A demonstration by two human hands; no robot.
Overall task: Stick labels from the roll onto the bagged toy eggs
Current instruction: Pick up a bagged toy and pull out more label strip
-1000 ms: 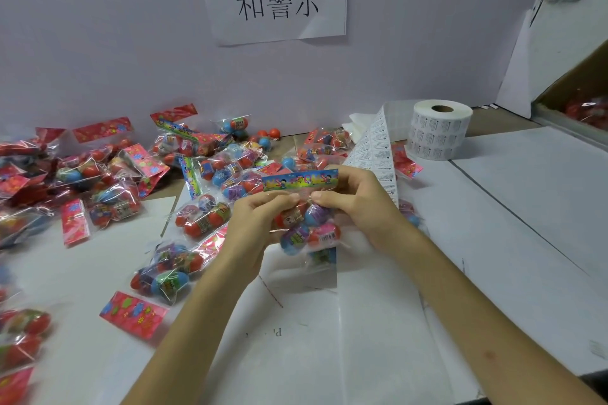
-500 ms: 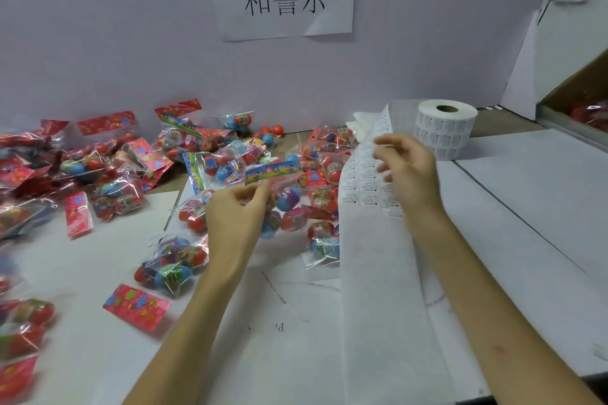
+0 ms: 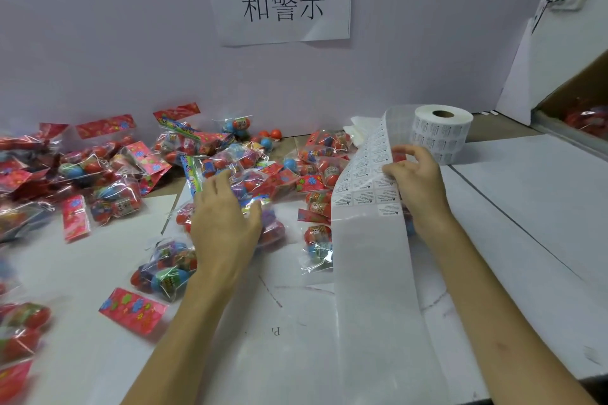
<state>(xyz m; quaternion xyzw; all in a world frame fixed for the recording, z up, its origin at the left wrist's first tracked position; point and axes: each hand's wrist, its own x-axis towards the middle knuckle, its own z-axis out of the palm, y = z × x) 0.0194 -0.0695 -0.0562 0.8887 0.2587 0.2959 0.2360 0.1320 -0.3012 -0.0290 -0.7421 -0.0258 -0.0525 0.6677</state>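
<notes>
Tabletop (image 3: 526, 223): white paper sheets over it, far edge against the wall.

Bagged toy eggs (image 3: 108, 181): dozens, loose heap from the far-left corner along the left edge and in to centre. Red header cards, clear film. A few more bags sit centre, just left of the strip.

Label strip (image 3: 362, 171): comes off the roll, arches up, then runs down toward the near edge, right of centre. Upper part carries printed labels (image 3: 365, 196). Lower part is bare liner (image 3: 371, 289), long run.

Roll (image 3: 442, 138): stands on end near the far edge, right of centre, fat.

Left hand (image 3: 227, 223): released, fingers spread flat over a bag (image 3: 271, 230) at centre. Can't tell if it's pressing or just above; not gripping.

Right hand (image 3: 419, 184): grasping the strip at its right edge, thumb on the printed side, fingers curled behind, at the last label rows.

Progress, my read:
- Long bare liner = plenty of labels already pulled, so well into the batch.
- Can't see a label on any bag at this res, so no done/undone count. No obvious split into two piles either.
- Roll mostly full, heap big, so lots left.
- Step in hand: prob. peeling the next label w/ the right hand while the left readies a bag.
</notes>
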